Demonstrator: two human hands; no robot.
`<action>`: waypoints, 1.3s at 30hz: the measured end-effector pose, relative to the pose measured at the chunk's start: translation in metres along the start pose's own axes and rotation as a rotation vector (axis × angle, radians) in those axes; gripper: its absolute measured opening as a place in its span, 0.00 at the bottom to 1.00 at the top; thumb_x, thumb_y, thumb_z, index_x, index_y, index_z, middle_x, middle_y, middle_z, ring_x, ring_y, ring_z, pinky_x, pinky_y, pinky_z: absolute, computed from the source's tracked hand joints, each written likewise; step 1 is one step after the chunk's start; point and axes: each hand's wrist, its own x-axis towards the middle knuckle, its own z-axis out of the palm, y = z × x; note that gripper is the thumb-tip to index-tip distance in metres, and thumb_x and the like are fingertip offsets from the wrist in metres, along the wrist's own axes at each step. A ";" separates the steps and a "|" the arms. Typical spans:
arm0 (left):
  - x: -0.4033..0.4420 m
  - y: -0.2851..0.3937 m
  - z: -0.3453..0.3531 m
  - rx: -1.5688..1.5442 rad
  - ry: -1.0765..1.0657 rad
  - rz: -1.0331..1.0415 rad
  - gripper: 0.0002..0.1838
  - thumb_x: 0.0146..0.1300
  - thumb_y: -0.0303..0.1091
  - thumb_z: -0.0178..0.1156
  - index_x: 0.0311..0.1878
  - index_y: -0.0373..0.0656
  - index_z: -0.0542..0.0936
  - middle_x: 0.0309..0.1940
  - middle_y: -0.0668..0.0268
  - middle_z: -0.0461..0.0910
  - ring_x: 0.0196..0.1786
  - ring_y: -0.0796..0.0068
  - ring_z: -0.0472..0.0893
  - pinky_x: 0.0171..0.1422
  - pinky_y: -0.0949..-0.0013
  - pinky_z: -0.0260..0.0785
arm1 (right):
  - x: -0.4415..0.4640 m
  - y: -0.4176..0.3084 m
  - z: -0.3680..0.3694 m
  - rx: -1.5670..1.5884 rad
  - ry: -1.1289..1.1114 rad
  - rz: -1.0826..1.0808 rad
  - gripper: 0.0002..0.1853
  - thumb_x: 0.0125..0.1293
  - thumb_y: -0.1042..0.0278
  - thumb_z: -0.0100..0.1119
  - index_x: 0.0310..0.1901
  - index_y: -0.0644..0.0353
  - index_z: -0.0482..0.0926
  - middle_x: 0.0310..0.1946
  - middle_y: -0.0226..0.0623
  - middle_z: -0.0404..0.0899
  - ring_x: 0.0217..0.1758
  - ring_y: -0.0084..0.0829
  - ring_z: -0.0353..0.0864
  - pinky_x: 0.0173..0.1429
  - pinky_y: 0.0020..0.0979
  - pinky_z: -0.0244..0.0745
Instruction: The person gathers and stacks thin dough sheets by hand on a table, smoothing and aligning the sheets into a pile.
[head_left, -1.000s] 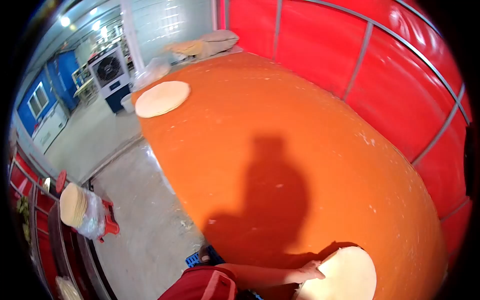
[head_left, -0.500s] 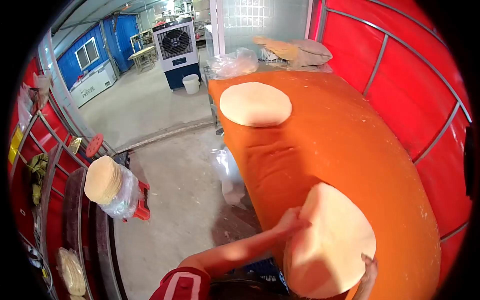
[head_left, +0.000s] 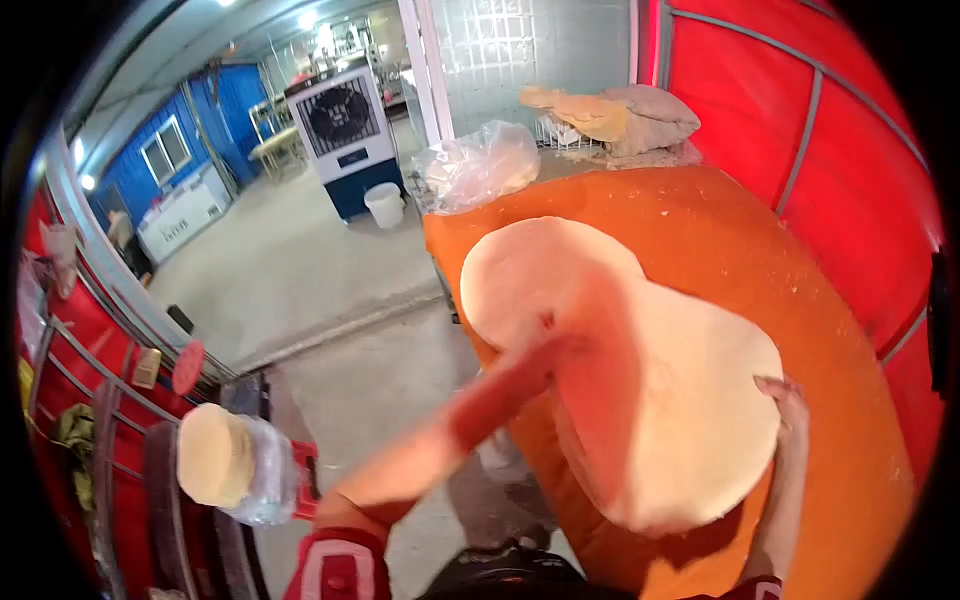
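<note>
A pale stack of thin, round flatbreads [head_left: 690,400] is held tilted above the orange-covered table [head_left: 830,420]. My right hand [head_left: 787,403] grips its right edge, thumb on top and the other fingers mostly hidden beneath. At its left side is my left hand [head_left: 562,348], smeared by motion and partly in red-tinted shade, closed on the edge. Just beyond, a second pale round stack [head_left: 530,265] lies on the table, its near right part covered by the held one.
A clear plastic bag [head_left: 480,165] and a cloth-like heap [head_left: 640,115] lie at the table's far end. On the left, another round stack [head_left: 215,455] in plastic rests on a red stool [head_left: 305,475]. Red sheeting on a metal frame [head_left: 800,140] borders the right side.
Both hands have carried the flatbread stack forward, away from my body, so that it now overlaps the far stack in view. The camera view has shifted slightly.
</note>
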 end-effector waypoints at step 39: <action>0.221 0.017 -0.299 0.591 -0.244 0.105 0.27 0.52 0.40 0.56 0.46 0.28 0.62 0.38 0.45 0.68 0.42 0.52 0.71 0.44 0.61 0.63 | 0.162 0.094 0.202 -0.134 0.223 0.072 0.30 0.53 0.58 0.53 0.55 0.65 0.60 0.55 0.40 0.61 0.58 0.32 0.60 0.59 0.29 0.56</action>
